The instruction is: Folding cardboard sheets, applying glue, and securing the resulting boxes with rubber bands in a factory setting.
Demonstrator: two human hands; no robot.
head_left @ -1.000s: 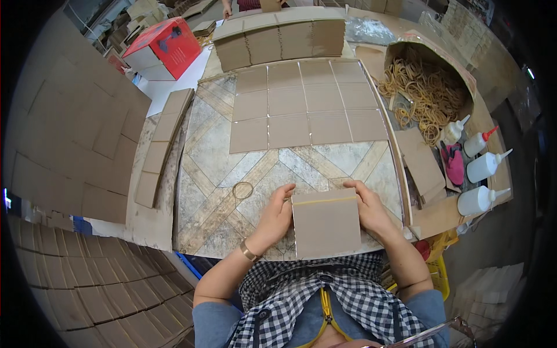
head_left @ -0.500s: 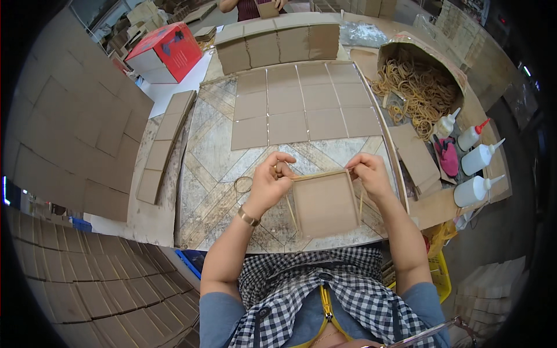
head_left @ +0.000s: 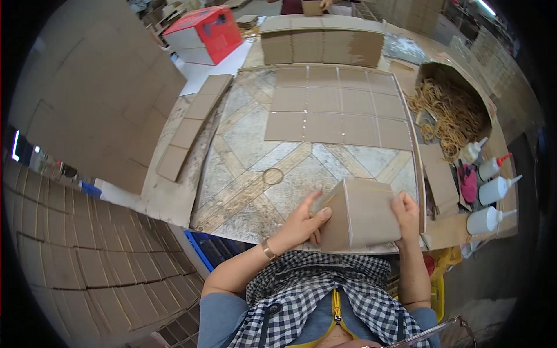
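A brown cardboard box (head_left: 371, 213) stands tilted at the table's front edge, with a pale strip along one corner. At its left side is my left hand (head_left: 303, 225), thumb and lower fingers against the cardboard, index finger raised and blurred. My right hand (head_left: 407, 213) presses curled fingers to the box's right edge; what lies under those fingertips is hidden. A thin yellowish line, like a rubber band, crosses near the box's top. One loose rubber band (head_left: 272, 176) lies on the table beyond my left hand.
Flat cardboard pieces (head_left: 342, 107) lie in rows ahead, behind them a cardboard block (head_left: 322, 46). To the right are a container of rubber bands (head_left: 449, 113), several glue bottles (head_left: 493, 191) and a pink cloth item (head_left: 467, 182). A cardboard strip (head_left: 194, 127) lies left. Another person is at the far end.
The box has turned from its open, frame-like side to closed faces and shifted right. My left hand moved from its top edge to its side. The view has swung left.
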